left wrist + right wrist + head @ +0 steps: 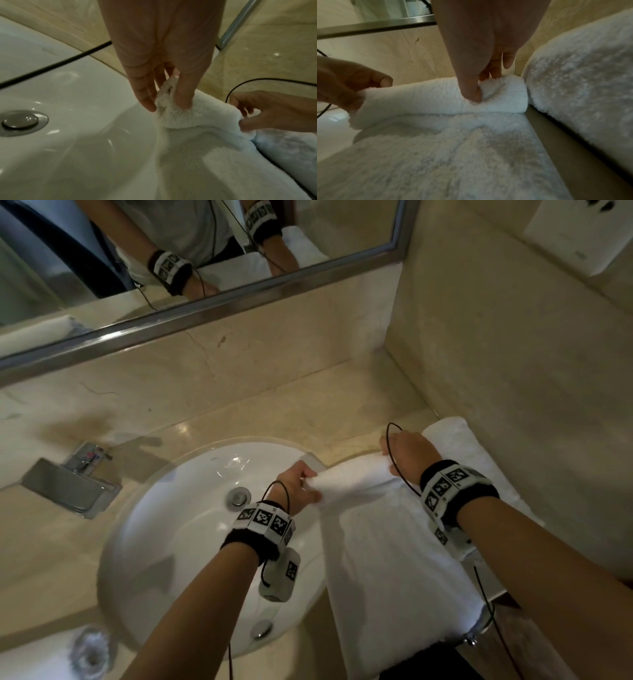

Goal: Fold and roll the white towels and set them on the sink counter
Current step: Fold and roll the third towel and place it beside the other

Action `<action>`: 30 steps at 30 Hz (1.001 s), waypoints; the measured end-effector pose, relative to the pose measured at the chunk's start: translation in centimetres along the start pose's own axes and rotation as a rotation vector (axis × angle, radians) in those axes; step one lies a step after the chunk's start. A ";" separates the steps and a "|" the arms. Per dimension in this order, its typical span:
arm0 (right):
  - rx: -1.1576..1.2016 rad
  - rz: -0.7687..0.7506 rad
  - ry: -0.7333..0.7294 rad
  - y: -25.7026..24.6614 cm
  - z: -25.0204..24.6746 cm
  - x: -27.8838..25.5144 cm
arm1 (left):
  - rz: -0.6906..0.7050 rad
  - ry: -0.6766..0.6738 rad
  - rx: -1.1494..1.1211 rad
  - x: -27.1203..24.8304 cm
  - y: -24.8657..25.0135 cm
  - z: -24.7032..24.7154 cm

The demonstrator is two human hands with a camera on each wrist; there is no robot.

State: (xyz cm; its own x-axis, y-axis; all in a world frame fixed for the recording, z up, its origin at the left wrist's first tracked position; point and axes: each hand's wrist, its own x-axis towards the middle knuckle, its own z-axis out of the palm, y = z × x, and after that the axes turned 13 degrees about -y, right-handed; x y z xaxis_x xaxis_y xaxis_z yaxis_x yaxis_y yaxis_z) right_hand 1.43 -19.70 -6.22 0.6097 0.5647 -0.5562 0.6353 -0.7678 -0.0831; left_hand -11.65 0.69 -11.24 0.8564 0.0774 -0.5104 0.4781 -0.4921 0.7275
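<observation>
A beige marble surface point(359, 405) with a white basin point(178, 525) sunk into it, below a metal-framed mirror point(205, 313); a chrome faucet point(75, 481) stands at the left. A white towel point(383, 549) lies folded lengthwise from the surface's front edge toward the wall, its far end turned over into a short roll point(440, 97). My left hand point(298, 486) pinches the roll's left end, which overhangs the basin's rim: my fingers point(184, 94) curl over the top with the cloth bunched between them. My right hand point(409, 455) holds the roll's right end, thumb pressed into its near face and fingers point(494, 70) curled behind it. A second towel point(479, 460) lies flat just to the right, against the side wall.
</observation>
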 end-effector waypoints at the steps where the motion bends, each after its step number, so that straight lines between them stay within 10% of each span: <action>1: 0.031 0.001 -0.011 0.1 0.1 -0.1 | 0.001 0.002 0.012 -0.2 0.1 0.1; 11: 0.079 0.003 -0.110 0.2 1.5 -0.8 | -0.189 -0.069 -0.455 -1.3 0.9 2.1; 30: 0.305 -0.048 -0.046 1.7 1.0 0.4 | -0.118 0.000 -0.203 -1.0 2.7 -0.5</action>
State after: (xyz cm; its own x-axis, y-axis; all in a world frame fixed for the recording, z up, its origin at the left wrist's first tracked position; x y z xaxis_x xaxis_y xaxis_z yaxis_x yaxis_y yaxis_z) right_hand 2.31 -21.11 -7.38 0.5561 0.5936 -0.5817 0.4871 -0.7999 -0.3506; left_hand -11.09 -0.30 -8.55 0.7924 0.1239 -0.5973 0.6041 -0.2948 0.7404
